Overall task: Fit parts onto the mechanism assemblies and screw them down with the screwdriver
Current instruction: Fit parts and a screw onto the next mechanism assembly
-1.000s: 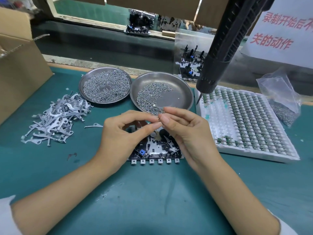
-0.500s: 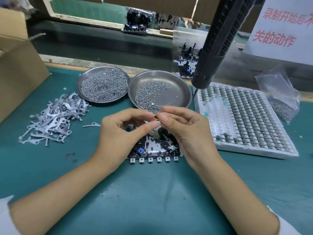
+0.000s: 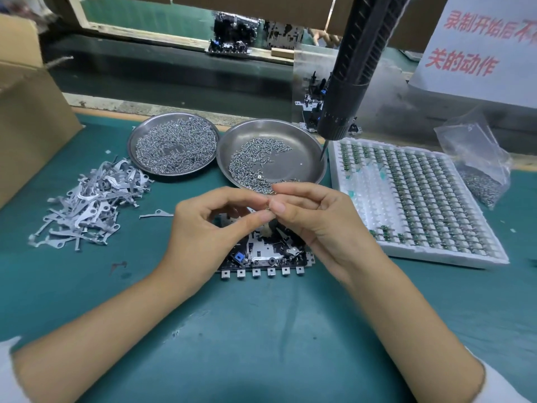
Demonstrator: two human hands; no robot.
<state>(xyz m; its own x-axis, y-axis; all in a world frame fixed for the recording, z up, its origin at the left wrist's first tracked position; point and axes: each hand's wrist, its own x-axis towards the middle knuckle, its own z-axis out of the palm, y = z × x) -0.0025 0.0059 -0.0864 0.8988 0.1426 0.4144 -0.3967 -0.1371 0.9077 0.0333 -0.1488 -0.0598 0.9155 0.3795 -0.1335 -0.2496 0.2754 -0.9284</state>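
The mechanism assembly (image 3: 266, 254) lies flat on the green counter (image 3: 261, 344), directly under both hands; it looks like a stiff stamped-metal frame, light, with small springs and levers that could bend, so I would steady it by its outer edge or the row of tabs along its near side rather than by the inner parts. Just above it the left hand (image 3: 203, 228) and right hand (image 3: 316, 219) meet fingertip to fingertip, fingers curled in a pinch on a tiny screw (image 3: 268, 209), which is small, hard and easy to drop; which hand truly bears it I cannot tell. Beyond the assembly stand the half-empty screw dish (image 3: 308, 146) and, left of it, the fuller dish (image 3: 173, 144); the screwdriver (image 3: 353, 68) hangs above and to the right, untouched. Left of the assembly lies the pile of metal levers (image 3: 87, 205), right of it the white parts tray (image 3: 421, 257). Against the earlier frame, the hands sit in nearly the same pinch, barely shifted
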